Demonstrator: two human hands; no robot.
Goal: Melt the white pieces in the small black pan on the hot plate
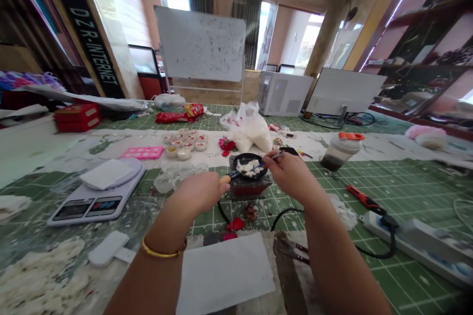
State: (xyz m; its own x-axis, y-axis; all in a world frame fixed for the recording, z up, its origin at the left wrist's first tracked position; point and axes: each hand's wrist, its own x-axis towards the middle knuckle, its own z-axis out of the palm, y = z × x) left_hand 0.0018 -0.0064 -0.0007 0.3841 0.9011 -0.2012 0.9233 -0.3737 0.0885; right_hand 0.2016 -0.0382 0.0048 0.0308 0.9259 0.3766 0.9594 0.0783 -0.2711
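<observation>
A small black frying pan (264, 171) rests on a low hot plate (251, 190) with a reddish front. My left hand (201, 189) is closed around the pan's wooden handle (224, 178). White lumps (248, 167), possibly wax, lie in the pan. In my right hand (286, 172) is a thin stirring tool (261, 164) with a bluish shaft, its tip down among the lumps. The fingers pinch its upper end; its exact kind is unclear. Just behind the pan stands a clear plastic bag (251, 130) of white material.
Left are a kitchen scale (98, 192), a pink mould (142, 152) and several small filled cups (188, 143). Right stand a lidded jar (340, 151), a red-handled soldering iron (365, 200) and a power strip (417, 246). White paper (227, 273) lies in front, near black cables.
</observation>
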